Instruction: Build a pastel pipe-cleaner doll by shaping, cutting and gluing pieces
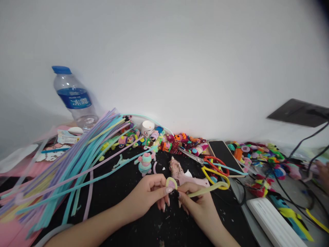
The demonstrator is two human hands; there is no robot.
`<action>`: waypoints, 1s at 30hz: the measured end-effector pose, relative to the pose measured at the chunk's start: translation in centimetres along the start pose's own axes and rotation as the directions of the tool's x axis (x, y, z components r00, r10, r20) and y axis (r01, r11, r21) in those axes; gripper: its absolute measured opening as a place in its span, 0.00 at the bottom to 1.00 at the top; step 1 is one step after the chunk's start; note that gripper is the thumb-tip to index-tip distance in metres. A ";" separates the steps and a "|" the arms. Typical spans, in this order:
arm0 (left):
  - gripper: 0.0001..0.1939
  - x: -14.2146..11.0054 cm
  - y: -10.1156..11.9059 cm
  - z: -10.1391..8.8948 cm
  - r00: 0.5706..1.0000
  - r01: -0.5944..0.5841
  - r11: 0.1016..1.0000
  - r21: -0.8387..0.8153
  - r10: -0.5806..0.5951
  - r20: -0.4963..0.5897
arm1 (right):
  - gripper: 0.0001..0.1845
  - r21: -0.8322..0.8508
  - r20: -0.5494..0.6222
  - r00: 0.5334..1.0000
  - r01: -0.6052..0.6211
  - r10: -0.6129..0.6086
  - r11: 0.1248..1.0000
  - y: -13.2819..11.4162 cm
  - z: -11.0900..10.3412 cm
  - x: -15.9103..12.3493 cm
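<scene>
Between the fingertips of my left hand (150,192) is a small coiled pipe-cleaner piece (171,184), pink inside with a pale yellow rim. My right hand (199,202) pinches at the right side of the same piece. From it, a long pale yellow pipe cleaner (210,189) runs out over the right hand and curls at its end. Just beyond my hands lies a pink glue gun (189,179) with a crusted nozzle. A little pink and turquoise pipe-cleaner figure (145,164) stands behind the left hand. Scissors (216,164) with red and yellow handles rest by the glue gun.
A loose bundle of pastel pipe cleaners (84,161) spreads on the left, before a water bottle (73,97). Colourful pipe-cleaner figures (177,140) line the wall beside a paper cup (147,128). To the right are a phone (223,154), white power strip (272,219), cables and another person's hand (323,173).
</scene>
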State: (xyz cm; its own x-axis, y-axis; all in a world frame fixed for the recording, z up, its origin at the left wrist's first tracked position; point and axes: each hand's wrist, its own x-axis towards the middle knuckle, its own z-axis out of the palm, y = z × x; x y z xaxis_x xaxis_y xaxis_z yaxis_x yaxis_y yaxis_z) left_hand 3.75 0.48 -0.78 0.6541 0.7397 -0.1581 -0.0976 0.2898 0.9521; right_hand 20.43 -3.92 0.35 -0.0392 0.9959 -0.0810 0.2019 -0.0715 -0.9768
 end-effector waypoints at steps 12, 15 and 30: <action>0.12 0.0 -0.2 0.1 1.000 -0.001 1.000 0.018 0.001 -0.003 | 0.13 0.065 -0.005 0.996 -0.085 0.086 0.994 -0.3 0.2 0.0; 0.12 -0.1 -0.2 0.1 1.000 -0.001 0.999 0.044 0.001 -0.005 | 0.14 0.074 0.020 0.994 -0.106 0.105 0.992 -0.1 0.0 0.0; 0.12 -0.4 -0.2 0.2 1.000 0.020 0.991 0.129 -0.022 0.015 | 0.13 0.180 0.086 0.971 -0.233 0.221 0.956 0.1 -1.0 0.2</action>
State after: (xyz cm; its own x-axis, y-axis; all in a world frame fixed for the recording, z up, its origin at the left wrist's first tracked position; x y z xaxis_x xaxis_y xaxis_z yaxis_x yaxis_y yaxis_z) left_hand 3.66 -0.03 -0.83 0.6677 0.7235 -0.1752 0.0134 0.2236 0.9746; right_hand 21.43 -3.69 0.45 -0.0774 0.9471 -0.3116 0.0262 -0.3105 -0.9502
